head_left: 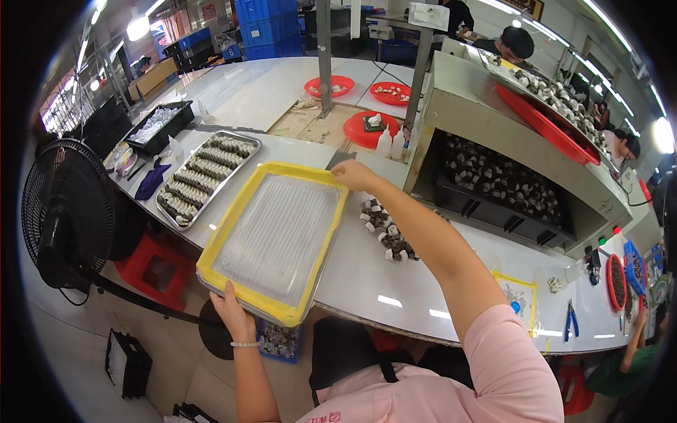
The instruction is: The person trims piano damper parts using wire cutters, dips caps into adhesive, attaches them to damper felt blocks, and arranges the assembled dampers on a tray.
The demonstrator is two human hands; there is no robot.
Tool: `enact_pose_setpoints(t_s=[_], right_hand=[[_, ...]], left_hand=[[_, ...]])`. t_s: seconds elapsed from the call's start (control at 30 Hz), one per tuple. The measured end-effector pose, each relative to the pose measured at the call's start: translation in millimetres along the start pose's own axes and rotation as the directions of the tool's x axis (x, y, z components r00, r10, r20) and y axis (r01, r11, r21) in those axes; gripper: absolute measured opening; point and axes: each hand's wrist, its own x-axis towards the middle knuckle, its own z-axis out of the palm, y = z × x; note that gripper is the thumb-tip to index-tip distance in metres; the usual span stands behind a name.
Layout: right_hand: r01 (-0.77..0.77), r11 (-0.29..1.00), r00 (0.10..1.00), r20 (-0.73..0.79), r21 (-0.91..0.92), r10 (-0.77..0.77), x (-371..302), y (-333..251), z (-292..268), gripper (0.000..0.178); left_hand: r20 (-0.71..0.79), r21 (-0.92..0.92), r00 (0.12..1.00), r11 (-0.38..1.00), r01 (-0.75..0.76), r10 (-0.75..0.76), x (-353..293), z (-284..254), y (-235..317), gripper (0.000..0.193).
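Between my hands is a shallow metal tray (278,229) with a yellow-taped rim and a pale ribbed bottom. It lies tilted in view and reaches past the table's front edge. My left hand (231,310) grips its near edge from below, with most fingers hidden under it. At the far right corner, my right hand (352,175) closes on the yellow rim. Just left is a second metal tray (255,143) with rows of small dark-and-white pieces. Under my right forearm, a loose pile of similar pieces (386,229) lies on the white table.
A black fan (67,211) and red stool (151,264) stand left. Red plates (358,130) and white squeeze bottles (384,141) sit beyond the tray. A beige shelf (451,92) rises at right, near blue pliers (571,321). Other people work farther back.
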Motion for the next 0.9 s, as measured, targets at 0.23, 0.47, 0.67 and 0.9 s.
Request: enact_pose_setpoints(t_s=[0.23, 0.47, 0.67, 0.9], right_hand=[[0.129, 0.924, 0.992, 0.041, -0.36, -0.123, -44.1, 6.5, -11.8, 0.033], [0.08, 0.936, 0.989, 0.142, -0.344, -0.033, -89.9, -1.2, -37.7, 0.036], [0.217, 0.945, 0.976, 0.053, -0.244, -0.21, -217.7, -50.6, -110.8, 0.035], [-0.164, 0.981, 0.94, -0.316, -0.101, 0.125, -399.9, -46.1, -152.4, 0.023]], left_hand=[[0.118, 0.223, 0.991, 0.974, 0.029, -0.056, -2.3, -2.3, -11.8, 0.037], [0.072, 0.35, 0.997, 0.936, -0.032, 0.007, -5.3, 3.0, -11.9, 0.052], [0.568, 0.606, 0.723, 0.395, -0.691, 0.393, -80.9, 57.9, 22.5, 0.055], [0.91, 0.358, 0.414, 0.508, -0.783, -0.005, -134.9, 139.8, -26.6, 0.039]])
